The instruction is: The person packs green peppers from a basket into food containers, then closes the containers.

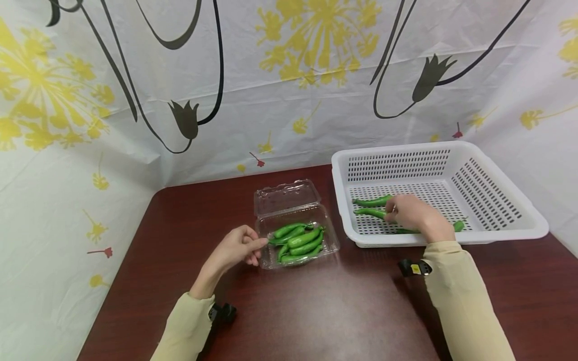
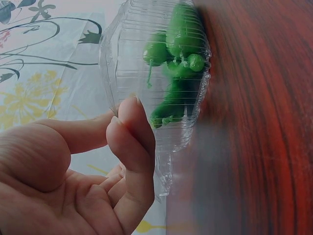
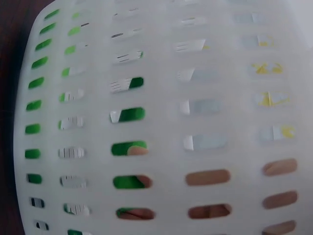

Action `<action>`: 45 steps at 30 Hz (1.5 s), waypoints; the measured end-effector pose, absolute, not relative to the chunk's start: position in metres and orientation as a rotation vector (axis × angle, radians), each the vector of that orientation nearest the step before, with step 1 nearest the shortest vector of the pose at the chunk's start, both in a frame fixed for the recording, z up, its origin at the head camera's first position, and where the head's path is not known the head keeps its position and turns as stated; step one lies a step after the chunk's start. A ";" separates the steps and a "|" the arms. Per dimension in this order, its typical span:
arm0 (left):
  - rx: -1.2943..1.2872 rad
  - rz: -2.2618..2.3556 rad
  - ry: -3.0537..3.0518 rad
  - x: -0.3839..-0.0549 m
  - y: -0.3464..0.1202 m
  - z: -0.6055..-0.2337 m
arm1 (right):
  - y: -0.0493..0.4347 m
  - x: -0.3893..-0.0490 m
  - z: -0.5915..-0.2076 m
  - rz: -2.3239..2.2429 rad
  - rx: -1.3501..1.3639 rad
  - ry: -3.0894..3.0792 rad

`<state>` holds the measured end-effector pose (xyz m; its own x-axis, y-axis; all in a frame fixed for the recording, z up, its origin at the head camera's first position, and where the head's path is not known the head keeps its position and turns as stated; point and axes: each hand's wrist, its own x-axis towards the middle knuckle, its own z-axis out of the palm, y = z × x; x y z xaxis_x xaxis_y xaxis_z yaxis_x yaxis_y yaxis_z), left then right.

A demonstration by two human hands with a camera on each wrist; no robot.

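Observation:
My left hand (image 1: 238,246) is at the left side of a clear plastic clamshell box (image 1: 331,239), its thumb and index finger pinching the rim. The box's lid (image 1: 286,198) stands folded back, and several green peppers (image 1: 303,240) lie inside. In the left wrist view the peppers (image 2: 183,32) show through the ribbed wall. My right hand (image 1: 414,214) reaches into a white basket (image 1: 510,235) and grips a green pepper (image 1: 371,213) by one end. Through the basket's slots in the right wrist view, fingers (image 3: 208,177) touch green; the wall hides most of the grip.
Another green pepper (image 1: 372,201) lies just behind the gripped one, and one (image 1: 458,225) lies near the basket's front wall. Box and basket stand side by side on a dark red-brown table (image 1: 189,215). A patterned white sheet (image 1: 280,115) hangs behind.

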<state>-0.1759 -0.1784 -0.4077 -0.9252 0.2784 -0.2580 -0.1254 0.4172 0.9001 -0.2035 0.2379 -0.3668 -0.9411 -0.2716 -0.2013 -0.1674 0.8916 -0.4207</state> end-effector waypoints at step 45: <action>0.130 1.507 2.311 -0.176 -0.179 -0.409 | 0.236 -0.199 -0.350 -0.701 -0.447 2.970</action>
<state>-0.1765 -0.1786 -0.4091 -0.9246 0.2782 -0.2602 -0.1258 0.4217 0.8980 -0.1993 0.2356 -0.3503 -0.9565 -0.2917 0.0109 -0.2658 0.8548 -0.4458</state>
